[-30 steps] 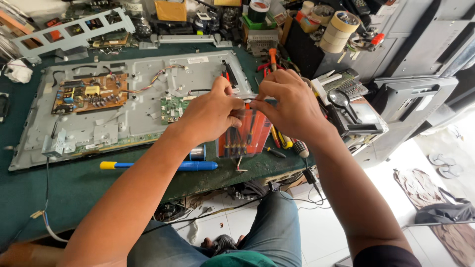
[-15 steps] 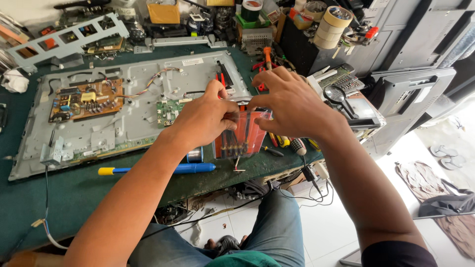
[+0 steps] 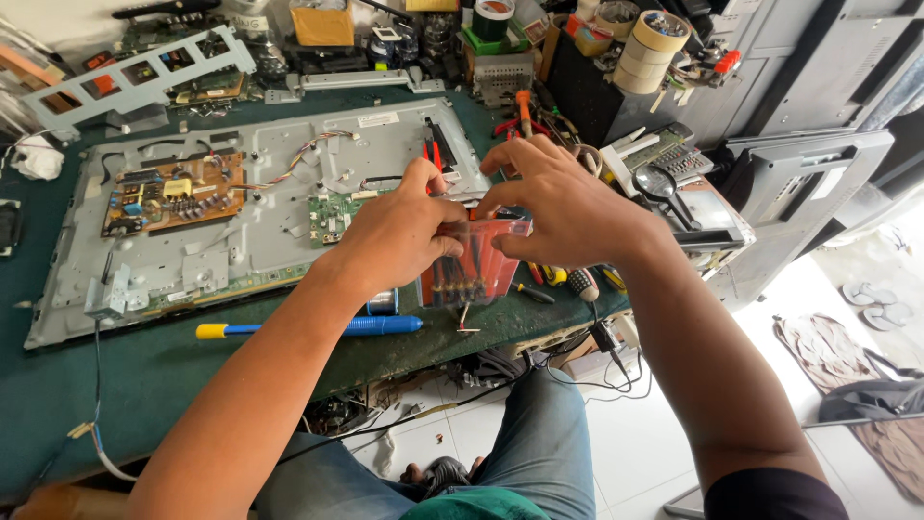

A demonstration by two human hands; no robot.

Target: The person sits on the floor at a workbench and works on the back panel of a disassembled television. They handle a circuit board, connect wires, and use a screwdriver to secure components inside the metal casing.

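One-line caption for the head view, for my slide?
Both hands, left and right, hold a clear red pouch of small tools above a green bench beside an opened panel.

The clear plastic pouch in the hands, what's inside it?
Inside the clear plastic pouch, red-handled pieces with dark tips show, lined up side by side. The left hand covers its left part and the right hand its top, so the rest is hidden.

Beside the grey metal panel (image 3: pixel 260 207) with its orange-brown circuit board (image 3: pixel 173 193) lie a blue, yellow-tipped screwdriver (image 3: pixel 308 327) and a red clear-fronted pouch (image 3: pixel 476 265), all on the green table (image 3: pixel 164 376).
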